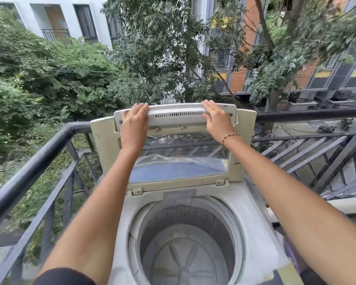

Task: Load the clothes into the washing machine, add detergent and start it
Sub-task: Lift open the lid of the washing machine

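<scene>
Out past the balcony I see thick green trees (60,75) and apartment buildings (56,17), with a dark metal railing (39,153) running along the left and across the back. A flight of metal stairs (317,153) drops away on the right.

From the head view, the washing machine (261,233) stands right in front of me, its back against the railing. Its lid (179,116) is raised and stands almost upright, folded at its hinge, so the vented white front strip sits on top and the clear window (183,161) faces me below it. The round drum (185,243) lies open beneath, and I can look straight down to the ribbed plate at its bottom.

Both arms reach forward over the drum. My left grip (135,120) holds the left end of the lid's top strip, fingers curled over the upper edge and thumb on the near face. My right grip (214,118) holds the right end the same way, fingertips hooked over the edge. A beaded bracelet (230,137) circles the right wrist.
</scene>
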The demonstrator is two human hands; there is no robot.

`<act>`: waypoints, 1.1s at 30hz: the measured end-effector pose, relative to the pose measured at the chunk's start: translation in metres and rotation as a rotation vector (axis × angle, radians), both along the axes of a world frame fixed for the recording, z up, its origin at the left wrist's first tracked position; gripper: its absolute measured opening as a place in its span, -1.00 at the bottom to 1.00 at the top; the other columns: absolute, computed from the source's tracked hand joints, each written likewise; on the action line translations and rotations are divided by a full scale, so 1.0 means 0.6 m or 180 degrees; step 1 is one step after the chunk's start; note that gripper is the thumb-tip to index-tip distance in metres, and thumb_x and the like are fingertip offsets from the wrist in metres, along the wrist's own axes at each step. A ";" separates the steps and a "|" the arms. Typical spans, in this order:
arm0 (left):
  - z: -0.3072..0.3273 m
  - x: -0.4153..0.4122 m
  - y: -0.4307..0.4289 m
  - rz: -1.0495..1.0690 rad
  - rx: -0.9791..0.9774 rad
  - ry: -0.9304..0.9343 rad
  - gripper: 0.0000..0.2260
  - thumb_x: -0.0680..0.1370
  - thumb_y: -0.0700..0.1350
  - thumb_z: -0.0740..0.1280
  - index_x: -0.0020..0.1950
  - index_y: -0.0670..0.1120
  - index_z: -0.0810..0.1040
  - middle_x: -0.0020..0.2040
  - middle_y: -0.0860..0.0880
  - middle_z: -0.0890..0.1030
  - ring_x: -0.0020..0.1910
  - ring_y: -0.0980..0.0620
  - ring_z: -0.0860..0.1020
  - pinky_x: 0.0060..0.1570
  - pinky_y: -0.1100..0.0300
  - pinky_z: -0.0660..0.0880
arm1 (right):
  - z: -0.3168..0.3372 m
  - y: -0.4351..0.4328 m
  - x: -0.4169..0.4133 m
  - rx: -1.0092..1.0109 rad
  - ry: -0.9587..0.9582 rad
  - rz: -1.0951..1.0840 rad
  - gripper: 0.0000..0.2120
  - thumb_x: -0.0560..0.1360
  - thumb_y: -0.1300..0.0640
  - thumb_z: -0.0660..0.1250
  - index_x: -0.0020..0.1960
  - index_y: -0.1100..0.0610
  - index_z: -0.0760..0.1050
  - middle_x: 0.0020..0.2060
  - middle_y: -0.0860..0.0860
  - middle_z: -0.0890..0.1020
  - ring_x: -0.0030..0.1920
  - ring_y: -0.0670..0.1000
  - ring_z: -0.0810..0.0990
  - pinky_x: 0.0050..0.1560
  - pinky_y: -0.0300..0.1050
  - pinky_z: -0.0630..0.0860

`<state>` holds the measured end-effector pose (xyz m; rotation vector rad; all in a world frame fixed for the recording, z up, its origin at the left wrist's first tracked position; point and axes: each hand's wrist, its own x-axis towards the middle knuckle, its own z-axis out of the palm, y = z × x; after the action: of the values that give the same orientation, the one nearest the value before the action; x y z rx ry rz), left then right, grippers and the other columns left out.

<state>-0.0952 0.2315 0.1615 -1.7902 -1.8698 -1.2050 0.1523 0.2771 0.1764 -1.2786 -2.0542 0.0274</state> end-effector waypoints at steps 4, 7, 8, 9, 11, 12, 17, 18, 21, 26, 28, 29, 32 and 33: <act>-0.003 -0.003 0.002 -0.0035 -0.0012 0.0065 -0.64 0.62 -0.20 0.19 0.42 -0.09 0.41 0.41 -0.06 0.44 0.44 -0.05 0.36 0.47 0.01 0.07 | -0.002 0.004 -0.001 0.0010 -0.0001 -0.0019 -0.57 0.60 0.22 0.16 0.46 0.20 0.25 0.46 0.09 0.32 0.50 0.03 0.19 0.49 -0.13 0.08; -0.012 -0.012 0.006 -0.0054 -0.0076 0.0262 -0.57 0.61 -0.27 0.18 0.48 -0.07 0.32 0.47 -0.04 0.37 0.49 -0.05 0.28 0.49 -0.03 0.00 | 0.001 0.003 0.001 0.0018 0.0028 -0.0022 -0.59 0.60 0.21 0.17 0.44 0.16 0.28 0.45 0.14 0.31 0.39 0.05 0.38 0.46 -0.03 0.23; -0.015 -0.015 0.007 -0.0043 -0.0094 0.0347 -0.53 0.60 -0.33 0.17 0.50 -0.06 0.29 0.49 -0.03 0.34 0.50 -0.04 0.25 0.49 -0.04 0.00 | 0.001 0.002 0.001 0.0015 0.0039 -0.0029 -0.60 0.60 0.20 0.18 0.43 0.15 0.29 0.45 0.16 0.30 0.21 0.02 0.50 0.39 -0.02 0.34; -0.017 -0.016 0.007 -0.0035 -0.0110 0.0416 -0.48 0.58 -0.38 0.17 0.51 -0.06 0.25 0.50 -0.03 0.31 0.51 -0.04 0.23 0.50 -0.05 0.00 | 0.001 0.003 0.001 0.0016 0.0034 -0.0045 -0.62 0.60 0.20 0.18 0.41 0.14 0.30 0.45 0.18 0.31 -0.02 -0.03 0.54 0.28 -0.01 0.45; -0.021 -0.017 0.006 -0.0046 -0.0120 0.0472 -0.44 0.57 -0.42 0.16 0.53 -0.05 0.21 0.52 -0.01 0.26 0.52 -0.02 0.19 0.50 -0.07 -0.01 | 0.001 0.004 0.001 0.0057 -0.0001 -0.0080 -0.64 0.60 0.18 0.18 0.39 0.12 0.31 0.42 0.19 0.34 -0.35 -0.13 0.44 0.05 -0.03 0.59; -0.022 -0.017 0.004 -0.0057 -0.0124 0.0482 -0.43 0.57 -0.42 0.16 0.53 -0.05 0.19 0.53 -0.01 0.24 0.53 -0.02 0.17 0.50 -0.07 -0.02 | 0.000 0.004 0.001 0.0077 -0.0020 -0.0094 -0.64 0.60 0.17 0.18 0.39 0.12 0.31 0.41 0.20 0.36 -0.40 -0.16 0.40 -0.02 -0.07 0.60; -0.022 -0.008 -0.008 -0.0143 -0.0238 0.0353 -0.45 0.59 -0.40 0.09 0.56 -0.08 0.11 0.56 -0.02 0.14 0.56 -0.01 0.05 0.51 -0.05 -0.10 | 0.003 -0.006 0.005 0.0050 -0.0084 -0.0112 -0.63 0.60 0.14 0.17 0.39 0.13 0.29 0.37 0.21 0.41 -0.22 0.07 0.58 -0.01 -0.06 0.59; -0.022 -0.005 -0.013 -0.0197 -0.0294 0.0289 -0.47 0.61 -0.37 0.07 0.56 -0.09 0.08 0.57 -0.03 0.11 0.56 -0.01 0.00 0.51 -0.05 -0.14 | 0.003 -0.011 0.006 0.0029 -0.0066 -0.0094 -0.63 0.60 0.14 0.17 0.39 0.13 0.29 0.33 0.22 0.44 -0.11 0.15 0.61 0.03 -0.01 0.58; -0.021 0.004 -0.027 -0.0284 -0.0392 0.0221 -0.45 0.61 -0.34 0.03 0.57 -0.10 -0.01 0.59 -0.03 0.00 0.57 0.00 -0.11 0.51 -0.05 -0.22 | 0.005 -0.028 0.011 0.0016 -0.0040 -0.0028 -0.62 0.60 0.15 0.17 0.39 0.16 0.29 0.28 0.22 0.48 0.13 0.25 0.56 0.15 0.08 0.51; -0.025 0.008 -0.044 -0.0310 -0.0378 0.0146 -0.41 0.59 -0.34 0.05 0.58 -0.08 -0.04 0.59 0.00 -0.05 0.56 0.04 -0.16 0.49 -0.02 -0.26 | 0.005 -0.051 0.017 0.0122 -0.0164 0.0007 -0.59 0.59 0.14 0.16 0.43 0.16 0.25 0.45 0.18 0.30 0.37 0.15 0.40 0.35 0.03 0.41; -0.025 0.010 -0.050 -0.0311 -0.0383 0.0124 -0.41 0.59 -0.34 0.04 0.58 -0.07 -0.05 0.59 0.01 -0.07 0.56 0.05 -0.17 0.50 -0.02 -0.26 | 0.005 -0.058 0.018 0.0106 -0.0203 -0.0008 -0.58 0.60 0.14 0.16 0.44 0.16 0.23 0.47 0.18 0.26 0.41 0.13 0.35 0.35 -0.06 0.37; -0.026 0.011 -0.053 -0.0305 -0.0390 0.0126 -0.42 0.59 -0.33 0.04 0.58 -0.07 -0.05 0.59 0.01 -0.08 0.56 0.05 -0.17 0.50 -0.02 -0.26 | 0.006 -0.062 0.019 0.0100 -0.0211 -0.0014 -0.57 0.60 0.13 0.16 0.44 0.16 0.22 0.47 0.18 0.25 0.42 0.13 0.34 0.34 -0.07 0.36; -0.026 0.014 -0.061 -0.0340 -0.0419 0.0137 -0.42 0.60 -0.32 0.04 0.58 -0.05 -0.07 0.59 0.01 -0.09 0.56 0.05 -0.18 0.50 0.00 -0.27 | 0.006 -0.066 0.020 0.0063 -0.0227 -0.0005 -0.56 0.59 0.14 0.16 0.45 0.15 0.20 0.48 0.17 0.23 0.47 0.12 0.25 0.36 -0.07 0.31; -0.026 0.014 -0.064 -0.0364 -0.0432 0.0133 -0.42 0.60 -0.31 0.04 0.57 -0.04 -0.08 0.58 0.02 -0.09 0.55 0.05 -0.18 0.50 0.00 -0.27 | 0.005 -0.066 0.022 0.0056 -0.0252 -0.0008 -0.55 0.59 0.14 0.16 0.45 0.15 0.20 0.49 0.16 0.22 0.49 0.11 0.22 0.35 -0.11 0.28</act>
<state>-0.0865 0.1931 0.1460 -2.0024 -1.8897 -1.0923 0.1652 0.2377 0.1795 -1.2904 -2.1151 -0.0431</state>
